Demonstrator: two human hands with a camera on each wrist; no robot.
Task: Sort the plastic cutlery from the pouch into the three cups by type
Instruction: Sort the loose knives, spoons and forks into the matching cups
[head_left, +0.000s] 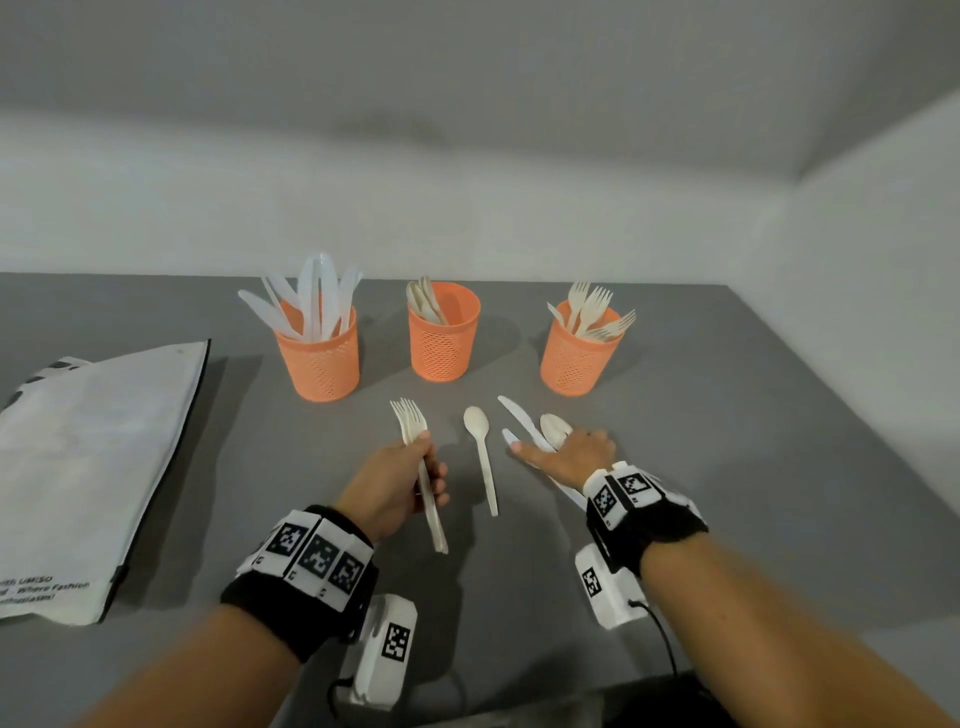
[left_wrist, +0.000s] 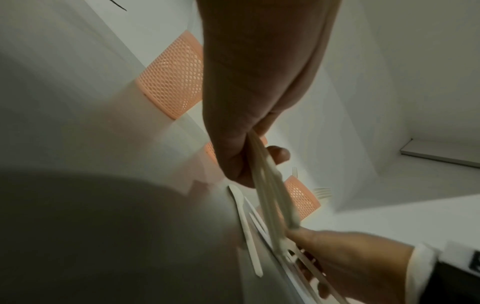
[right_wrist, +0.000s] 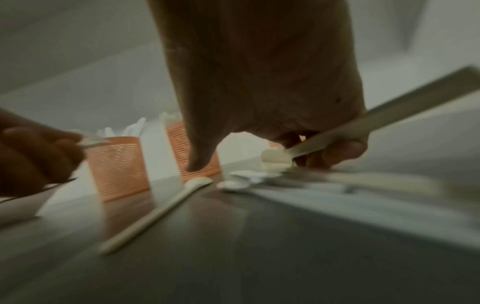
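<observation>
Three orange mesh cups stand in a row at the back: the left cup (head_left: 319, 358) holds knives, the middle cup (head_left: 444, 343) spoons, the right cup (head_left: 576, 358) forks. My left hand (head_left: 431, 462) grips a small bundle of cream forks (head_left: 410, 421) by the handles, tines toward the cups; the fork handles (left_wrist: 270, 201) show in the left wrist view. One spoon (head_left: 483, 457) lies loose between my hands. My right hand (head_left: 571, 447) is low over two white knives (head_left: 517, 415), and its fingers (right_wrist: 337, 150) curl round another spoon (right_wrist: 275, 157).
The white pouch (head_left: 98, 467) lies flat at the left of the grey table (head_left: 727, 441). Walls close in behind the cups and at the right. The table's front edge is just under my forearms.
</observation>
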